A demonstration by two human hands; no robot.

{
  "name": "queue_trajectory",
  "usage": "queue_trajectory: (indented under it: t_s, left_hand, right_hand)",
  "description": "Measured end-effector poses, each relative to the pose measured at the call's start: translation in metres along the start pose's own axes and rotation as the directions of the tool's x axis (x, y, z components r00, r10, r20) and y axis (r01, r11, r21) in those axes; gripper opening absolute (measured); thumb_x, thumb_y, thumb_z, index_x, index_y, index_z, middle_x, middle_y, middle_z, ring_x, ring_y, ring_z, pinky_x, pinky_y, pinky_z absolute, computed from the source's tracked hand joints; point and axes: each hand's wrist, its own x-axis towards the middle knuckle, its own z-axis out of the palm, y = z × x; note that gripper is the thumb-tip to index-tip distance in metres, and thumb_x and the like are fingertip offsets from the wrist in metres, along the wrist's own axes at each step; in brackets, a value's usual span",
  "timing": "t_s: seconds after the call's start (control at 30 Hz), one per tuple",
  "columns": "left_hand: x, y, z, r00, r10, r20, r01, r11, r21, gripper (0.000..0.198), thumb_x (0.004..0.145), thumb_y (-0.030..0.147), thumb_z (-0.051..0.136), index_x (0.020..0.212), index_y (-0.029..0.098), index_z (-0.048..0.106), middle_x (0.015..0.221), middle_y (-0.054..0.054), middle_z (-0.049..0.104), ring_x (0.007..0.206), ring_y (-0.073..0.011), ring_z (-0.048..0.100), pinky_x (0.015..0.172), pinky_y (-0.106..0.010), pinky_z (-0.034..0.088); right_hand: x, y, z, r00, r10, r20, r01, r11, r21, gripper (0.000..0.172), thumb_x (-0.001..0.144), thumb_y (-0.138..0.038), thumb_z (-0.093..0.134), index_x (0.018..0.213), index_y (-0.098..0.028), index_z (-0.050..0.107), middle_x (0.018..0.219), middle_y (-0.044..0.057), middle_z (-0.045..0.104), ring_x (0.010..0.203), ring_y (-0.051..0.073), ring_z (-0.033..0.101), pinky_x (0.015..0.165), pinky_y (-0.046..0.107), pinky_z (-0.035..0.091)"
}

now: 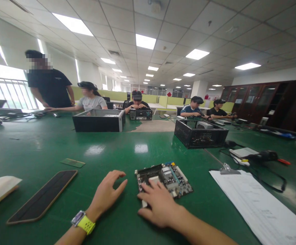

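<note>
A computer motherboard lies flat on the green table in front of me. My right hand is over its near left part with the fingers spread, covering some of the board; whether the fingertips press on it I cannot tell. Just left of the board, apart from it, my left hand is held with thumb and fingers separated and nothing between them. A watch with a yellow-green strap is on my left wrist. A thin green strip lies on the table beyond my left hand.
At left lie a dark rectangular mat and white paper. A clipboard with papers is at right, near a black cable. Two computer cases, one closer left and one right, stand farther back. Several people sit or stand beyond.
</note>
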Motion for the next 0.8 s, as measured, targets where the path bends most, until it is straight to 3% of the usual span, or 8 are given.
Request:
queue_trajectory:
  t_s: [0.07, 0.17, 0.3, 0.6, 0.8]
  left_hand:
    - [0.000, 0.000, 0.000, 1.000, -0.009, 0.000, 0.009, 1.000, 0.005, 0.025, 0.085, 0.041, 0.052, 0.096, 0.020, 0.059, 0.095, -0.004, 0.063, 0.089, -0.0209, 0.059, 0.083, -0.035, 0.049]
    - [-0.001, 0.000, 0.001, 1.000, -0.013, 0.006, 0.013, 1.000, 0.002, 0.025, 0.085, 0.041, 0.052, 0.096, 0.020, 0.060, 0.094, -0.004, 0.064, 0.089, -0.0206, 0.059, 0.081, -0.035, 0.049]
    - [-0.001, 0.000, 0.001, 1.000, -0.014, 0.009, 0.014, 1.000, -0.004, 0.024, 0.086, 0.041, 0.050, 0.095, 0.021, 0.060, 0.094, -0.005, 0.064, 0.088, -0.0205, 0.059, 0.081, -0.035, 0.049]
    - [-0.001, 0.002, 0.001, 0.999, -0.003, 0.032, 0.004, 1.000, -0.018, 0.022, 0.086, 0.039, 0.050, 0.093, 0.021, 0.060, 0.093, -0.004, 0.064, 0.088, -0.0199, 0.058, 0.082, -0.036, 0.049]
    - [0.000, 0.003, 0.002, 0.999, 0.008, 0.043, -0.007, 1.000, -0.018, 0.021, 0.086, 0.038, 0.050, 0.095, 0.021, 0.060, 0.094, -0.004, 0.063, 0.088, -0.0195, 0.058, 0.082, -0.036, 0.049]
  right_hand:
    - [0.006, 0.043, -0.014, 0.988, 0.153, -0.024, -0.154, 0.987, -0.038, 0.050, 0.083, -0.052, 0.049, 0.128, -0.032, 0.051, 0.142, 0.004, 0.041, 0.133, 0.034, 0.027, 0.106, 0.055, 0.020]
    - [0.014, 0.104, -0.025, 0.906, 0.400, -0.142, -0.414, 0.907, -0.084, 0.048, 0.085, -0.048, 0.050, 0.129, -0.028, 0.052, 0.140, 0.007, 0.044, 0.131, 0.030, 0.031, 0.105, 0.050, 0.022]
    - [0.017, 0.149, -0.022, 0.817, 0.506, -0.277, -0.541, 0.839, -0.064, 0.045, 0.086, -0.047, 0.049, 0.127, -0.029, 0.054, 0.141, 0.006, 0.043, 0.131, 0.026, 0.033, 0.106, 0.045, 0.021]
    - [0.016, 0.149, -0.018, 0.798, 0.515, -0.314, -0.555, 0.830, -0.050, 0.046, 0.083, -0.053, 0.050, 0.119, -0.028, 0.060, 0.136, 0.008, 0.048, 0.124, 0.028, 0.039, 0.101, 0.046, 0.025]
    - [0.019, 0.112, -0.026, 0.819, 0.510, -0.262, -0.544, 0.836, -0.074, 0.046, 0.080, -0.059, 0.048, 0.114, -0.031, 0.064, 0.128, 0.008, 0.053, 0.115, 0.032, 0.043, 0.093, 0.051, 0.029]
